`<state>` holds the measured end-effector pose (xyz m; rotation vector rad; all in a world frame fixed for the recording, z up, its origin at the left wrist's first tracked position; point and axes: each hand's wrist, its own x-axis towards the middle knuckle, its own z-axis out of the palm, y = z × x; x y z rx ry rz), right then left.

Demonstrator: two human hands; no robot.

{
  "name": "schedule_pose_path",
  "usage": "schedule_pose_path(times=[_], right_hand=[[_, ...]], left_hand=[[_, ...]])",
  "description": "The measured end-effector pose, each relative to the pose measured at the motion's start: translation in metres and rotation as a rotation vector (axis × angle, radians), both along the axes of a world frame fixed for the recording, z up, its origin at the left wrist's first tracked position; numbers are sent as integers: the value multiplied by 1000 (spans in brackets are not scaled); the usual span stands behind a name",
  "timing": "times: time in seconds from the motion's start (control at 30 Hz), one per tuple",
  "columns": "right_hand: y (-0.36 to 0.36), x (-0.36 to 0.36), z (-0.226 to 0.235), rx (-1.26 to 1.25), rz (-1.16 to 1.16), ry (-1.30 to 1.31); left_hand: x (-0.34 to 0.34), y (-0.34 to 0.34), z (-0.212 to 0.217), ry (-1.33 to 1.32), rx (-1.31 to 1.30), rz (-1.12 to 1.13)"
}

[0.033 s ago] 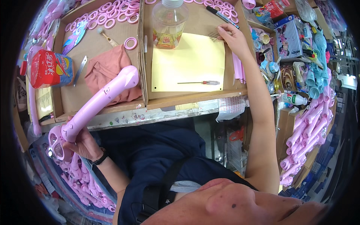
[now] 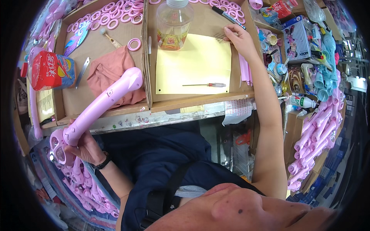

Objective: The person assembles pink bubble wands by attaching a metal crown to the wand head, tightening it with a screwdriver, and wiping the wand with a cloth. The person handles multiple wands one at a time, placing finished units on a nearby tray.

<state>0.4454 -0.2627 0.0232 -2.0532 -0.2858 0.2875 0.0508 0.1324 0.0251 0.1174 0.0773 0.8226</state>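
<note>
Two bare hands, one held part and assorted bench goods; clock positions read from the middle of the view, twelve at the top.

Item: left hand (image 2: 86, 148), between eight and nine o'clock, grasping a long pink plastic piece (image 2: 100, 102). The piece lies at nine, tilted; its end with clear round windows is at the hand, its far end points between one and two, over a salmon cloth (image 2: 111, 67) at ten.

Item: right hand (image 2: 241, 38), one o'clock, thumb and forefinger drawn together at the upper right corner of a yellow sheet (image 2: 192, 67); cannot tell whether anything is pinched.

On the sheet, towards one: one slim screwdriver (image 2: 210, 85), lying flat. At twelve, one clear bottle (image 2: 174, 23), upright, overlapping the sheet's upper edge in view. Near one, above the hand: one black marker (image 2: 229, 17).

At eleven: one loose pink ring (image 2: 134, 50). At ten: one metal blade (image 2: 82, 74). Between nine and ten: one red-and-blue package (image 2: 54, 71).

At eight: heaped pink parts (image 2: 83, 184). At three: stacked pink tubes (image 2: 318, 134).
</note>
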Motion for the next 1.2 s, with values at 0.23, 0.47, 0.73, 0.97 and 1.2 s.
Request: schedule_pose_path(times=[0.23,0.47,0.73,0.97,1.2], right_hand=[[1,-2,5,38,27,3],[2,-5,10,125,4,37],[-1,-8,12,183,-74,77],[-4,-6,8,267,-108,117],[-3,-6,-5,145,-10,-136]], left_hand=[[-1,0,-1,26,13,9],[3,0,2,54,10,25],[24,-21,18,-17,-7,-2],[49,-26,26,61,-91,-49],[72,-31,42,185,-15,-173]])
